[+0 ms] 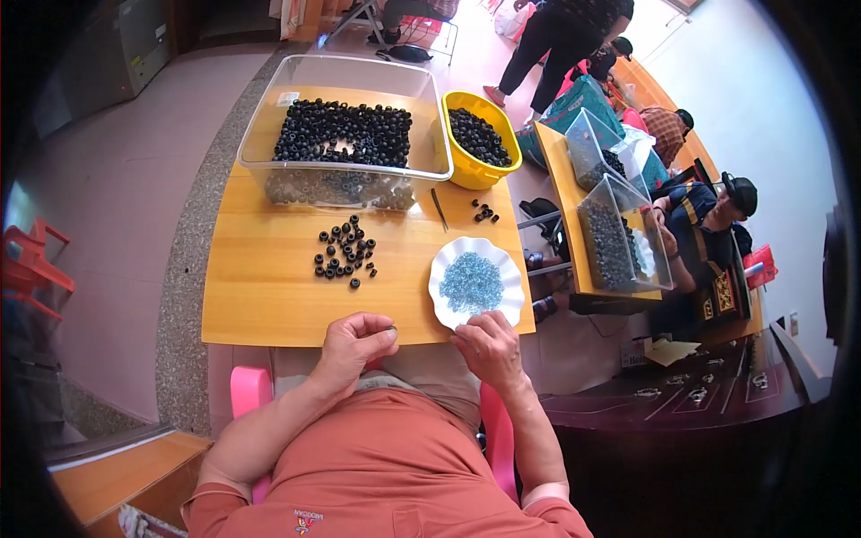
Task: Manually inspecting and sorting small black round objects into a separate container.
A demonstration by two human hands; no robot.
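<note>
At the table's near edge my left hand [355, 348] is closed in a pinch, thumb against forefinger. A small dark bit shows at its fingertips, too small to name. My right hand [490, 348] is closed too, its fingers bent together over the near rim of a white scalloped plate [437, 298]; what they hold, if anything, is hidden. A heap of tiny pale-blue beads [472, 282] lies in that plate. Loose black ring-like pieces [339, 251] are scattered on the table beyond my left hand. Dark tweezers [439, 210] lie beyond the plate, near a few more black pieces [485, 212].
A large clear bin [256, 134] of black pieces stands at the table's [260, 296] far side, beside a yellow tub [470, 177] of the same. On the right, a person sits by another table [567, 193] with clear bins [628, 251]. A red chair [34, 264] stands far left.
</note>
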